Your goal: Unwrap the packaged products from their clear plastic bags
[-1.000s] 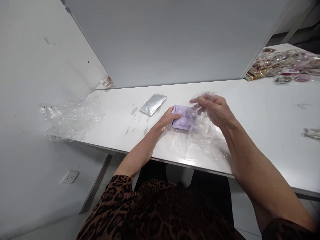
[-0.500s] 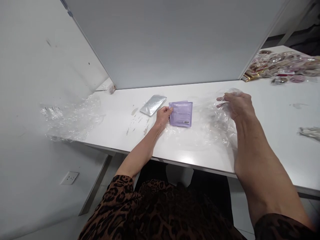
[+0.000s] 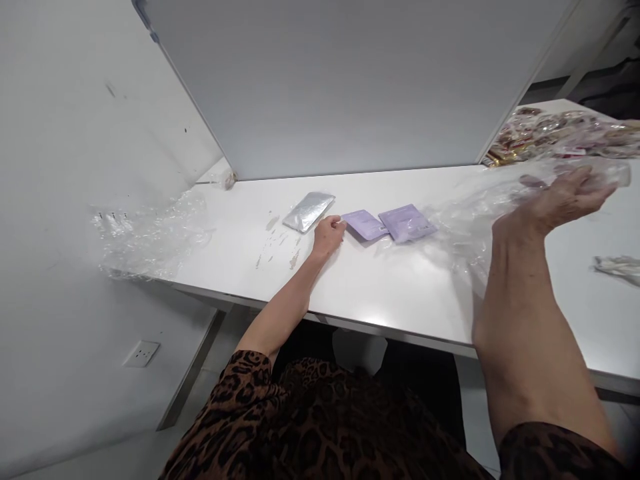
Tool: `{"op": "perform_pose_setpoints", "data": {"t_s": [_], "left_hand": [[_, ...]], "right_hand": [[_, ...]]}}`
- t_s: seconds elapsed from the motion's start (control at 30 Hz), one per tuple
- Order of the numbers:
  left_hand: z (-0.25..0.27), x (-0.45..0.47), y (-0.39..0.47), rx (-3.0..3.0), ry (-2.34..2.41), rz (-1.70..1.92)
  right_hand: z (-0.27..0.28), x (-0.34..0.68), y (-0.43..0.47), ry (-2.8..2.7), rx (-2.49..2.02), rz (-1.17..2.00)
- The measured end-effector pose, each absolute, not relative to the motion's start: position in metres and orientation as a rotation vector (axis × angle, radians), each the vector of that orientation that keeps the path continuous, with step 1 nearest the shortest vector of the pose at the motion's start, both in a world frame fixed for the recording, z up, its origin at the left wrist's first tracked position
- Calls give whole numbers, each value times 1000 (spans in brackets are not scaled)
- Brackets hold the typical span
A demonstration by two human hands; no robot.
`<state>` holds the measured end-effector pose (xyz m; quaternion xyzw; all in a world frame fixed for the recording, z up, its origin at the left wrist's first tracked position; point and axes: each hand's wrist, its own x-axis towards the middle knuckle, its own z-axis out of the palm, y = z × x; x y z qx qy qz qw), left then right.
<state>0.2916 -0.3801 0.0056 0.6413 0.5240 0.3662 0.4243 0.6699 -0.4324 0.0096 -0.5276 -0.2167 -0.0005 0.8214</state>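
My left hand (image 3: 330, 235) is closed in a pinch at the left corner of one purple sachet (image 3: 364, 225). A second purple sachet (image 3: 407, 223) lies just to its right, with clear plastic partly over or against it. Farther right, my right hand (image 3: 560, 200) is closed on crinkled clear plastic wrap (image 3: 470, 217), which stretches from the fingers back toward the sachets. A silver foil pouch (image 3: 309, 212) lies flat behind and left of my left hand.
Crumpled clear plastic (image 3: 155, 233) is heaped at the table's left end by the wall. A grey partition (image 3: 350, 87) stands along the back. Many wrapped packets (image 3: 540, 133) are piled at the back right, and a whitish bundle (image 3: 617, 267) lies at the right.
My right hand has moved right, pulling the plastic wrap along. The purple sachets, stacked before, have come apart, one sliding right. My left hand has stayed nearly in place.
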Motion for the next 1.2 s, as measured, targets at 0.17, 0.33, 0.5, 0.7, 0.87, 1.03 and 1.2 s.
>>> {"op": "perform_pose_setpoints", "data": {"t_s": [0.17,0.33,0.5,0.7,0.87,1.03,1.2], "left_hand": [[6,293,-386,1803,1393,1101],[8,304,-394,1850,1104,1214],[24,330,-416,1923,732,1027],[44,371,-440,1829,573,876],[77,364,-421,1464,591,1233],[129,312,-380,1219,535,1729],[150,207,-334,1350,845,2049]], "right_hand": [[48,608,-449,-571,-662,-1],[80,556,-483,-830,-568,373],[84,526,-498,-909,-560,633],[81,511,-496,-1074,-483,785],[78,530,-488,-925,-356,793],[70,542,-480,-847,-492,819],[66,534,-480,-903,-694,846]]}}
